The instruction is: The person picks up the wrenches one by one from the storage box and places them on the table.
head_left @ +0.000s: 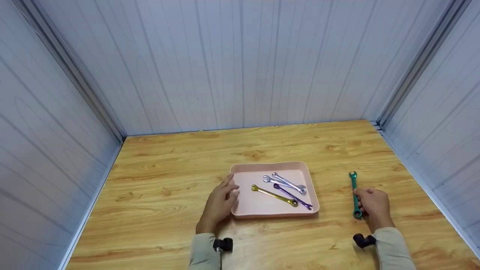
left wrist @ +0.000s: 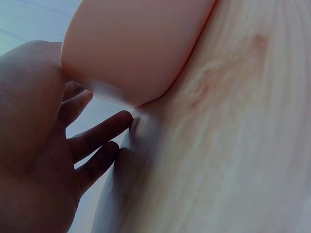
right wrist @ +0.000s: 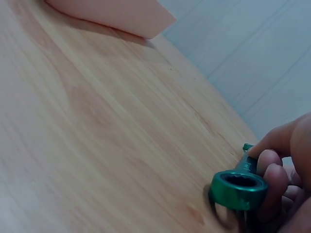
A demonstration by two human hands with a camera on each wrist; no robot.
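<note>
Gripping: the right hand (head_left: 373, 204) pinches a green wrench (head_left: 356, 202) by its shaft, between thumb and fingers; whether the wrench is raised or touching the surface, I cannot tell.
Green wrench: right of the tray and well apart from it, ring end toward the person, open end away.
Left hand (head_left: 217, 204): fingers spread and loosely extended at the left side of the pink tray (head_left: 243, 206), some fingertips over its rim.
Pink tray: flat on the wood-grain worktop (head_left: 161, 195), holding four wrenches.
Gold wrench (head_left: 273, 194): slanting, nearest the tray's front left, ring end at lower right.
Purple wrench (head_left: 294, 197): between the gold one and the silver pair.
Silver wrenches (head_left: 287, 182): two, overlapping toward the tray's right.
Sleeves (head_left: 392, 249): pale, a black fitting (head_left: 224, 244) at each wrist.
</note>
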